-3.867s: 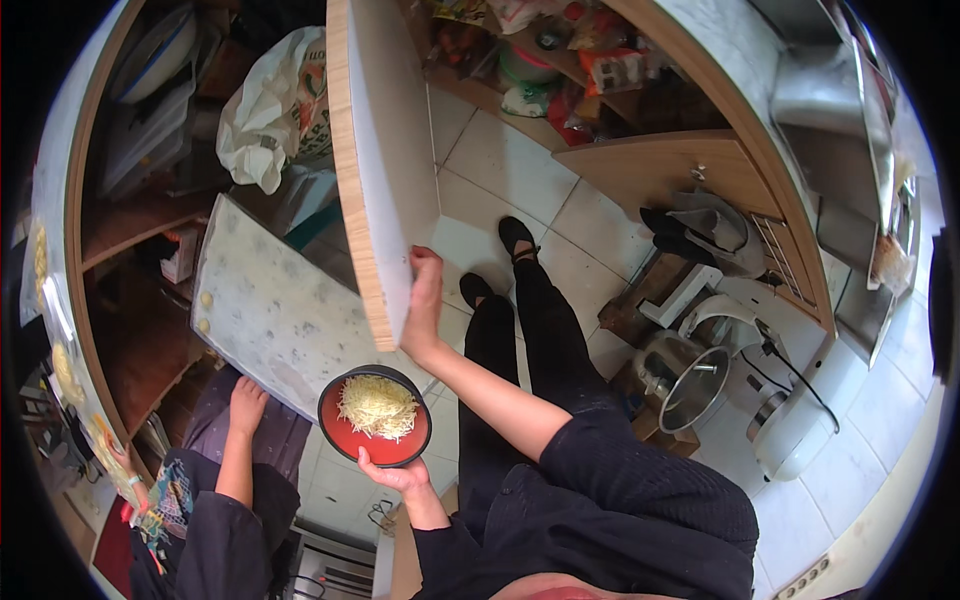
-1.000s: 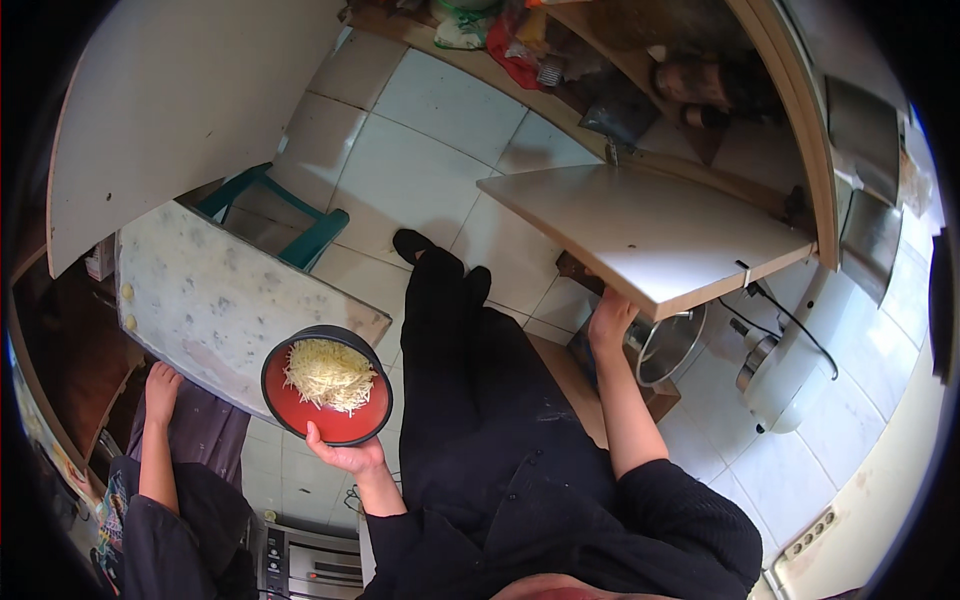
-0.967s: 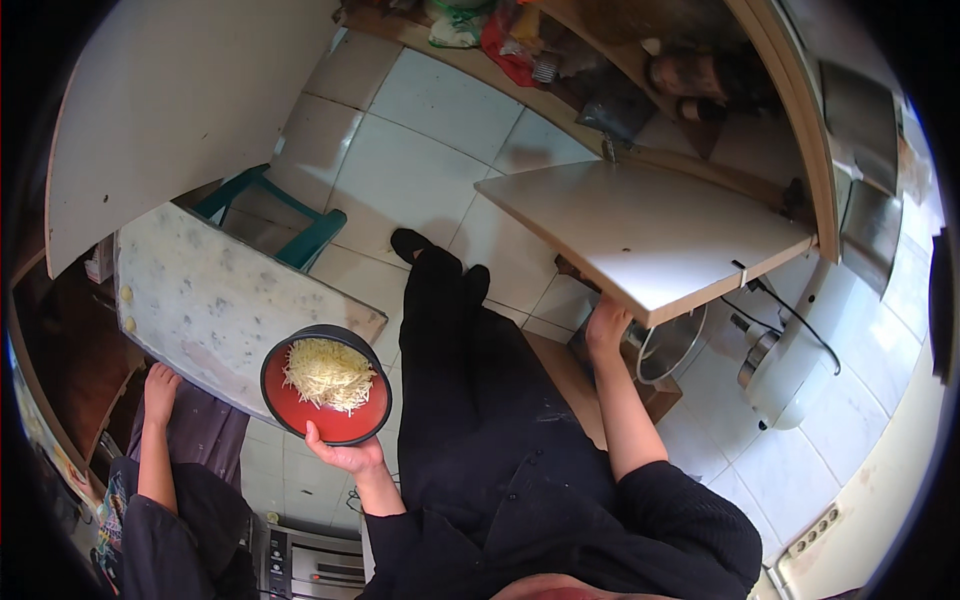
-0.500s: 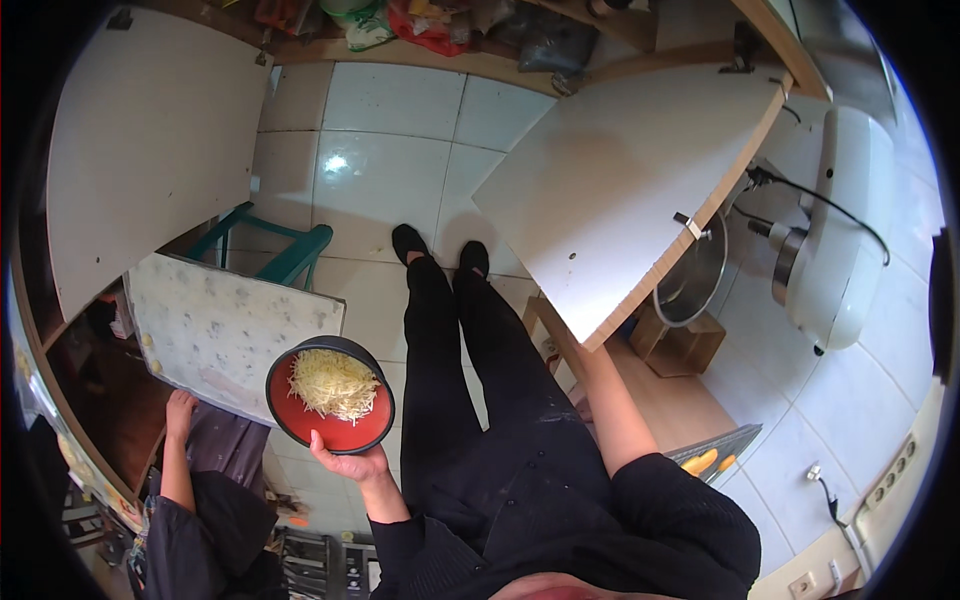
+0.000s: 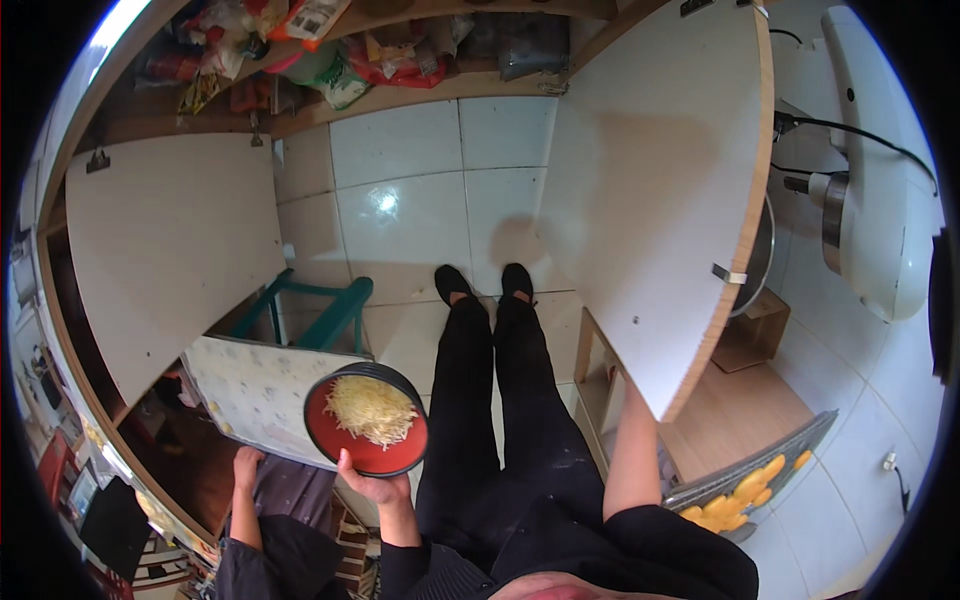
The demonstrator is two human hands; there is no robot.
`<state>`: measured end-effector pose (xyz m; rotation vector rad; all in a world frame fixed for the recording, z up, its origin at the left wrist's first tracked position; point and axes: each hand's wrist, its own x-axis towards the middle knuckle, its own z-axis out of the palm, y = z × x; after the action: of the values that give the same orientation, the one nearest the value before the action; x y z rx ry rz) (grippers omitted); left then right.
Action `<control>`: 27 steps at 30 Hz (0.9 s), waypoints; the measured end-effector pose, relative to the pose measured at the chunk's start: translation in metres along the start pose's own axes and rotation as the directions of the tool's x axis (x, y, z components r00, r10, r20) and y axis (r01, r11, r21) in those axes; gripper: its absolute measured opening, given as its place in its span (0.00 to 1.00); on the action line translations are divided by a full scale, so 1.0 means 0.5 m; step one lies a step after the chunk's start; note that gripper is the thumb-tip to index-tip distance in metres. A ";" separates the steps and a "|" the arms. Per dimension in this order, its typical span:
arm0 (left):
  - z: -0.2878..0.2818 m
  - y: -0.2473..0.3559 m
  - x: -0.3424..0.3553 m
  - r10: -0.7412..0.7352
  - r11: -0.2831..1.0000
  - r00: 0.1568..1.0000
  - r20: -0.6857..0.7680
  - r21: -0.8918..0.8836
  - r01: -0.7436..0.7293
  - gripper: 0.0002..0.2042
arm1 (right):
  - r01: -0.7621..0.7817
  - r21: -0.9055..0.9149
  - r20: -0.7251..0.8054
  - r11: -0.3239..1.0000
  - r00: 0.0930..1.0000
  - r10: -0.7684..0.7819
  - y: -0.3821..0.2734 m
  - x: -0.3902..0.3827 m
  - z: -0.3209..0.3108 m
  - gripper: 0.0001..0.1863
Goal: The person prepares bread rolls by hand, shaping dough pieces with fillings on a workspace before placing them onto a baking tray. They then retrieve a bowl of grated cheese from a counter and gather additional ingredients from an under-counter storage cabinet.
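Observation:
My left hand [image 5: 378,487] grips the lower rim of a bowl [image 5: 345,447], black outside and red inside, with the thumb over its edge. Pale yellow shreds [image 5: 372,408], which look like grated cheese, lie heaped in it, and the bowl is tipped so its inside faces me. My right forearm [image 5: 632,460] reaches up behind the near corner of an open white cabinet door [image 5: 650,220]. That door hides my right hand, so its fingers do not show.
Another open door [image 5: 180,250] hangs at the left, above a stained white panel [image 5: 265,395] and a green stool [image 5: 335,318]. A co-worker's hand [image 5: 247,462] is by the panel. Bagged goods [image 5: 395,60] fill the far shelf. A mixer [image 5: 885,200] stands right, yellow pieces [image 5: 740,497] nearer.
My view has shifted, bringing more of the far shelf in. The bowl stays in my left hand and appears slightly farther right. My right arm is still behind the door.

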<state>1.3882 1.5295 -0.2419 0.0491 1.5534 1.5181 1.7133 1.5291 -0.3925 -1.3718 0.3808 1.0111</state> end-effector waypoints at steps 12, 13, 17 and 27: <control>0.015 -0.049 0.033 -0.026 0.996 0.998 0.062 0.093 0.020 0.26 | 0.325 0.231 -0.033 0.917 0.945 -0.326 -0.110 0.108 -0.093 0.25; 0.008 -0.053 0.033 -0.033 0.995 0.997 0.067 0.101 0.026 0.26 | 0.317 0.222 -0.059 0.922 0.948 -0.311 -0.110 0.104 -0.104 0.25; 0.011 -0.063 0.018 -0.097 0.984 0.992 0.086 0.158 0.082 0.27 | 0.220 0.479 0.062 0.850 0.957 -0.283 -0.113 0.108 -0.119 0.25; 0.015 -0.109 -0.005 -0.089 0.976 0.995 0.044 0.205 0.078 0.27 | -0.084 0.473 0.223 0.877 0.975 -0.027 -0.026 0.032 0.038 0.30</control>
<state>1.4241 1.5210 -0.2829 0.1381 1.6431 1.2787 1.7262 1.5541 -0.3923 -0.7963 0.4485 1.0000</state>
